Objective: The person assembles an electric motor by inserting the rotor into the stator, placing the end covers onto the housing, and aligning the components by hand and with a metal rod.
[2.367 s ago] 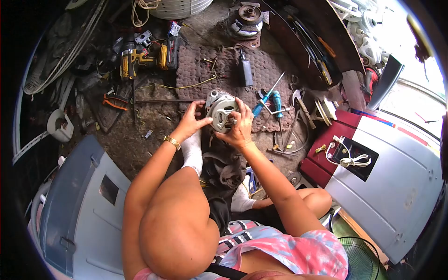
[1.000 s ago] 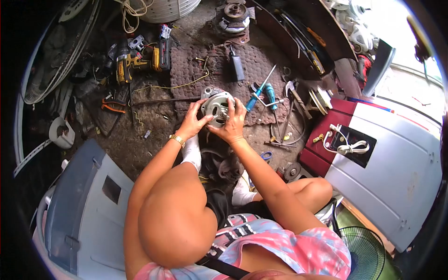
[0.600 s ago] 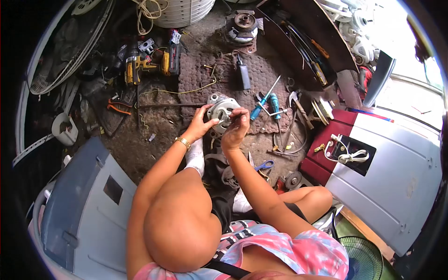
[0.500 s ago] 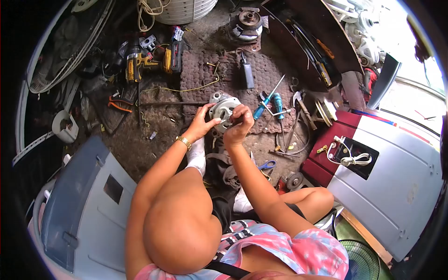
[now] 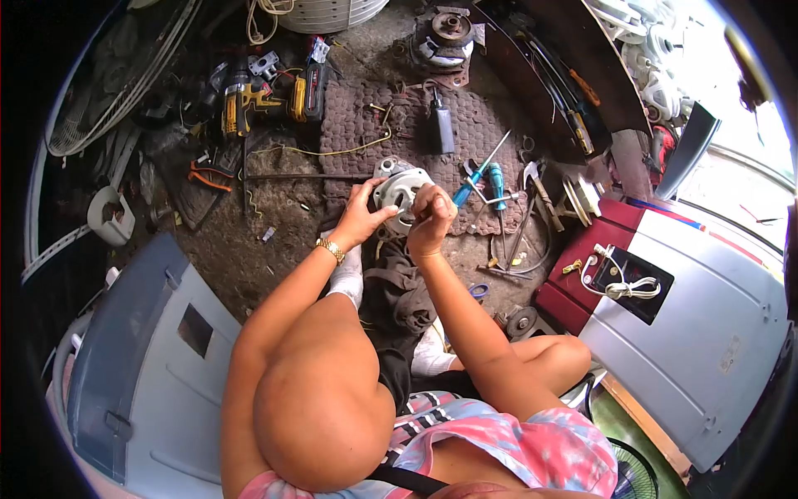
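A round, light grey metal part (image 5: 397,193) with curved openings is held above the near edge of a brown woven mat (image 5: 345,129). My left hand (image 5: 362,218), below a gold wristwatch, grips its left side with the thumb over its face. Curled fingers of my right hand (image 5: 432,218) rest against the right side of the part; whether they pinch something small at its centre is hidden. Two blue-green screwdrivers (image 5: 467,190) and a T-shaped metal tool lie just right of my right hand. A dark bottle (image 5: 440,129) is on the mat beyond the part.
A yellow drill (image 5: 243,106), a battery (image 5: 308,93) and orange-handled pliers (image 5: 210,176) lie at the left. Beyond the mat sits a rusty motor (image 5: 445,41). A hammer (image 5: 542,195) and a grey-and-red panel (image 5: 657,283) are on the right, a blue-grey casing (image 5: 150,358) on the left.
Earlier both hands gripped the rim of the metal part. My right hand has since come off the rim and curled its fingers over the part's right side; my left hand keeps its hold.
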`<state>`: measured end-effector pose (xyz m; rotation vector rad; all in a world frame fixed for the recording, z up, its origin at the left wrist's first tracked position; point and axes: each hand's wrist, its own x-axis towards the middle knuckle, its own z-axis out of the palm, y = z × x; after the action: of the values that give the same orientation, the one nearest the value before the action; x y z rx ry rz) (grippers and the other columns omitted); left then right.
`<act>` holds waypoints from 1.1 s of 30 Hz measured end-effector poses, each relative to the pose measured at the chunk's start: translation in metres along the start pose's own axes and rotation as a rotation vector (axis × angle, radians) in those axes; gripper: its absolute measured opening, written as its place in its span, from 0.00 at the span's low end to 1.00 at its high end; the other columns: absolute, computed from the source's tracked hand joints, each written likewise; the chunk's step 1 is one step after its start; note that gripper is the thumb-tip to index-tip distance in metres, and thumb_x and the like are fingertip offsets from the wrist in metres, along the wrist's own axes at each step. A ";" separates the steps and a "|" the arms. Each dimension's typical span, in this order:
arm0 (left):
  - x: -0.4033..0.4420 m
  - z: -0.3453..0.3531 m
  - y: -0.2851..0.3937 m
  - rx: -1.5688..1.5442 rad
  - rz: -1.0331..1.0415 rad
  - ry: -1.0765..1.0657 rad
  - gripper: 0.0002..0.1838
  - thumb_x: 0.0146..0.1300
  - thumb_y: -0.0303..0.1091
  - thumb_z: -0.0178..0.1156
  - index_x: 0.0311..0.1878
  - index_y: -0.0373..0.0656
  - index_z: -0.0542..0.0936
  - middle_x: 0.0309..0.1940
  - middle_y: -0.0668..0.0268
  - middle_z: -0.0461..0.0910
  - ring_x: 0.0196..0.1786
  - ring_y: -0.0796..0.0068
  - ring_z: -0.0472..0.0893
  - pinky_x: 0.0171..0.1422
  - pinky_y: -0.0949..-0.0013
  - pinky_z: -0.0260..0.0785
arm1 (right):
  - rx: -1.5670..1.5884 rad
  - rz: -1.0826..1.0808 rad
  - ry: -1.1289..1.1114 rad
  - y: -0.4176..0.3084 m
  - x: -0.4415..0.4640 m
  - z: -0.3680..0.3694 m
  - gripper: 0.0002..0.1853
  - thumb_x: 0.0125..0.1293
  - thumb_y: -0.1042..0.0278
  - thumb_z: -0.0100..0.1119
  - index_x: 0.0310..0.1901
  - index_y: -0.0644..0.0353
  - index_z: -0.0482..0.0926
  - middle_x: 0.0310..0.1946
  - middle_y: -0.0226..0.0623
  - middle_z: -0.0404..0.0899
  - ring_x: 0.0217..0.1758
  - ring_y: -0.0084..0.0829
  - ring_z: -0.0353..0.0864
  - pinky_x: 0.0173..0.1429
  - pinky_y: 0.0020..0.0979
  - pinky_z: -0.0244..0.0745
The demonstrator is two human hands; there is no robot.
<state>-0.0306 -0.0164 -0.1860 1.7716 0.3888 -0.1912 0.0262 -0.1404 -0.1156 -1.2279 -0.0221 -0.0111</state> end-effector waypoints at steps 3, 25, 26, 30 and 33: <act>0.004 0.001 -0.001 0.009 0.029 -0.032 0.39 0.52 0.45 0.73 0.68 0.52 0.69 0.51 0.54 0.70 0.60 0.58 0.70 0.70 0.63 0.59 | -0.008 -0.060 -0.019 0.006 0.001 -0.001 0.26 0.64 0.48 0.52 0.16 0.59 0.61 0.16 0.31 0.61 0.20 0.24 0.59 0.26 0.27 0.51; 0.001 -0.001 -0.004 0.011 0.071 -0.022 0.44 0.53 0.46 0.73 0.72 0.52 0.64 0.54 0.51 0.71 0.59 0.54 0.71 0.69 0.60 0.60 | -0.054 0.017 -0.215 0.009 -0.003 -0.016 0.25 0.66 0.53 0.53 0.16 0.63 0.65 0.16 0.32 0.64 0.23 0.25 0.63 0.29 0.28 0.53; 0.005 -0.002 -0.001 -0.043 0.025 -0.001 0.46 0.52 0.47 0.74 0.73 0.51 0.62 0.57 0.50 0.69 0.62 0.54 0.70 0.70 0.59 0.59 | -0.013 0.042 -0.282 0.001 0.005 -0.024 0.23 0.67 0.52 0.52 0.23 0.65 0.72 0.23 0.35 0.71 0.30 0.27 0.68 0.35 0.28 0.61; 0.004 0.001 -0.009 -0.228 -0.136 -0.052 0.53 0.51 0.49 0.74 0.74 0.43 0.54 0.68 0.47 0.62 0.71 0.54 0.63 0.74 0.57 0.55 | -0.649 0.140 -0.082 -0.006 0.043 -0.069 0.17 0.66 0.57 0.57 0.44 0.65 0.76 0.41 0.39 0.75 0.47 0.34 0.74 0.54 0.34 0.69; 0.007 0.000 -0.018 -0.076 -0.023 -0.050 0.53 0.54 0.46 0.73 0.76 0.45 0.52 0.69 0.52 0.60 0.70 0.61 0.62 0.73 0.59 0.56 | -1.029 -0.051 -0.266 0.013 0.050 -0.074 0.19 0.66 0.56 0.60 0.51 0.61 0.75 0.48 0.44 0.74 0.54 0.43 0.72 0.59 0.41 0.66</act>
<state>-0.0303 -0.0121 -0.2047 1.6845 0.3762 -0.2339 0.0777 -0.2061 -0.1515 -2.2496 -0.3114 0.1093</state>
